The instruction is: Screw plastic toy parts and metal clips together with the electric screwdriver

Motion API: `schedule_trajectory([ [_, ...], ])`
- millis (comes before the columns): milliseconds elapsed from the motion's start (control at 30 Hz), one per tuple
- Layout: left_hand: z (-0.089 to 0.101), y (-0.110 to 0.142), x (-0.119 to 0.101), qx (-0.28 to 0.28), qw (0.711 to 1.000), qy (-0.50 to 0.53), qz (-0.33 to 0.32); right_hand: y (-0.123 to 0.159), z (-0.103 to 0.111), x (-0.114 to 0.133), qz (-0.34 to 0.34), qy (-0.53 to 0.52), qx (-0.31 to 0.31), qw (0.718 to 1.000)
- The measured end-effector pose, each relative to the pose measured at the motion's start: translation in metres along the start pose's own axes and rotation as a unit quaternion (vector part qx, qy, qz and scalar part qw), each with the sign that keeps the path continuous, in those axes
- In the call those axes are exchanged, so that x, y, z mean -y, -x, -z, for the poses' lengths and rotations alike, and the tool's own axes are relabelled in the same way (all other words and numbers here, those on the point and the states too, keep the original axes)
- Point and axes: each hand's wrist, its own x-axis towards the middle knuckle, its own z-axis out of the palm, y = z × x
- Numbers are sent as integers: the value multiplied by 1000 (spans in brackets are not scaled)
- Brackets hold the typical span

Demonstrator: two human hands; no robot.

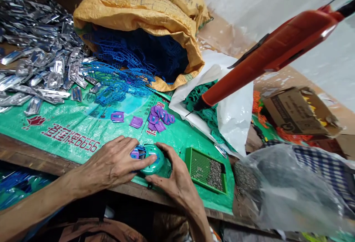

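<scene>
A teal plastic toy car shell (155,163) is held between my two hands near the table's front edge. A blue frame and a purple piece (135,154) sit at its left end. My left hand (119,162) is closed over that end, its thumb lying across the teal shell. Around the right end, my right hand (176,171) curls with its fingers and thumb against the shell. Beyond the hands lie several small purple plastic parts (159,119) and open-work blue plastic frames (112,92). A green tray (189,162) of small screws (215,175) stands beside my right hand.
An orange-red power screwdriver (266,57) hangs at the upper right. An orange woven sack (138,9) spills blue frames; a white bag (235,112) holds dark green parts. Silvery parts (36,57) are heaped left. A cardboard box (294,112) and clear plastic bag (299,190) lie right.
</scene>
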Motion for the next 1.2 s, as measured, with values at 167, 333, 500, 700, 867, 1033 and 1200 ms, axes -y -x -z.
schedule_trajectory([
  [167,-7,6,6,-3,998,57,29,15,-6,-7,4,-19,-28,999],
  [333,8,3,4,-23,892,387,234,27,3,0,45,-52,-145,987],
  [500,13,1,-29,27,476,762,439,19,10,28,12,-196,-167,966],
  [700,6,-8,-62,32,293,860,416,-2,3,41,-103,-355,-72,926],
  [867,19,-10,-73,32,287,855,432,5,9,39,-105,-297,-58,947],
  [1033,19,0,-78,57,300,835,458,16,21,44,-91,-233,-39,967],
  [1200,15,13,-79,67,286,836,464,26,25,47,-56,-191,-49,979],
])
